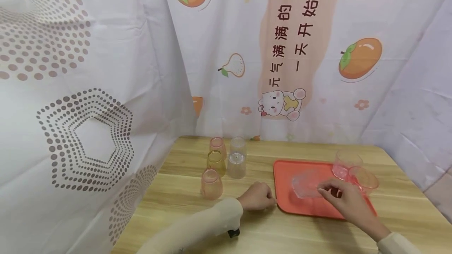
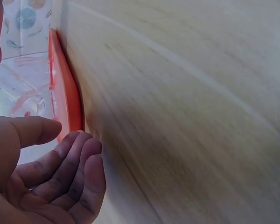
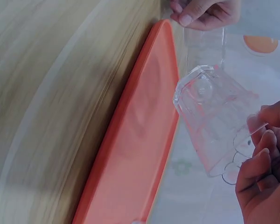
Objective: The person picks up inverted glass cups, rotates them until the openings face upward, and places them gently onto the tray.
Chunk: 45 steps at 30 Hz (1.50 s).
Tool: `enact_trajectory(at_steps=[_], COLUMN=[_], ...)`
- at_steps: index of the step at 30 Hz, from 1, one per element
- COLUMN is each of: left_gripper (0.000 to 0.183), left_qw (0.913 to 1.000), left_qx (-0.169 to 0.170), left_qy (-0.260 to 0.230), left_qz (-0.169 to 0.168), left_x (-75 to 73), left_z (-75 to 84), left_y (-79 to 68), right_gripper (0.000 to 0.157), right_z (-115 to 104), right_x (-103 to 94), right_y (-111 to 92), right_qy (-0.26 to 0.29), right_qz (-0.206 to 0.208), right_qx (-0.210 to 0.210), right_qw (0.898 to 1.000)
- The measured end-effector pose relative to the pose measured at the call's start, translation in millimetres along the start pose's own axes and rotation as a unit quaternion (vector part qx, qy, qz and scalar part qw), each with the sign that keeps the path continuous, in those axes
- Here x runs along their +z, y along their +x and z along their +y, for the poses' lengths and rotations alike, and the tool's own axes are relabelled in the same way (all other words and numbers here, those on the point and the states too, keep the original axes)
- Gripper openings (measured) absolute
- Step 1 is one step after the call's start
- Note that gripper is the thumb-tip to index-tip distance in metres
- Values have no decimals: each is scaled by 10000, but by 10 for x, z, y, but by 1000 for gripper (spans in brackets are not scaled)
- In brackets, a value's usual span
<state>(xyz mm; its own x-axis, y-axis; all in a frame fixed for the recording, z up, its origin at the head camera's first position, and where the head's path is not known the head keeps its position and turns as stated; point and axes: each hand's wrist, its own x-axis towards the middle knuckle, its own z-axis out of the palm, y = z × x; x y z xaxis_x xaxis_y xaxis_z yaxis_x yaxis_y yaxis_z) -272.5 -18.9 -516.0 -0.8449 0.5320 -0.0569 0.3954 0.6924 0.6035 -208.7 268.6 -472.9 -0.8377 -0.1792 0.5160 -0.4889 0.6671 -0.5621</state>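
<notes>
My right hand [image 1: 340, 197] pinches a clear plastic cup [image 1: 303, 185] by its rim. In the right wrist view the cup [image 3: 212, 116] has a scalloped rim and a faceted base, and it is tilted over the red tray [image 3: 130, 154]. At the near left corner of the tray [image 1: 293, 207] is my left hand [image 1: 257, 197], its fingers loosely curled and holding nothing. The left wrist view shows its fingertips [image 2: 93, 149] right at the tray's edge. Two clear pinkish cups [image 1: 347, 162] sit at the right side of the tray.
Left of the tray, several cups stand on the wooden table [image 1: 169, 207]: a yellow cup [image 1: 216, 164], a pale orange cup [image 1: 211, 185], a pink cup [image 1: 217, 146] and clear cups [image 1: 236, 166]. A printed curtain [image 1: 226, 30] hangs behind and along both sides.
</notes>
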Motion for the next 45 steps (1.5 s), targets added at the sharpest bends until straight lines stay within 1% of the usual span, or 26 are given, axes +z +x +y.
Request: enact_trajectory(at_steps=[3,6,9,13,16,22,31,41,45], left_gripper=[44,47,50,51,52,53,55,53,54], left_qw=[10000,9999,9996,9993,9994,9988,9986,9988,9985], left_qx=[13,58,126,115,90,163,14,-93,-76], left_qy=[63,135,243,350,335,447,514,466,523], left_qz=[-22,-15,5,19,24,88,99,94,111], left_x=[45,67,75,96,125,151,143,133,143], left_z=[-2,8,28,43,34,30,94,129,118], left_y=[19,36,58,88,110,139,136,118,127], right_gripper=[16,17,22,28,31,36,39,41,37], right_z=[47,96,149,214,258,334,417,466,468], right_x=[-61,-106,-137,-176,-204,-251,-304,-322,-324], right_y=[-29,-44,-52,-68,-84,-112,-145,-175,-184], right_qy=[-172,-225,-249,-383,-494,-670,-943,-1327,-1424], right_qz=[27,40,132,217,177,196,205,119,-25], right_qx=[33,22,-158,-387,-458,-600,-802,-719,-658], right_qw=[9998,9997,9995,9983,9976,9958,9921,9885,9876])
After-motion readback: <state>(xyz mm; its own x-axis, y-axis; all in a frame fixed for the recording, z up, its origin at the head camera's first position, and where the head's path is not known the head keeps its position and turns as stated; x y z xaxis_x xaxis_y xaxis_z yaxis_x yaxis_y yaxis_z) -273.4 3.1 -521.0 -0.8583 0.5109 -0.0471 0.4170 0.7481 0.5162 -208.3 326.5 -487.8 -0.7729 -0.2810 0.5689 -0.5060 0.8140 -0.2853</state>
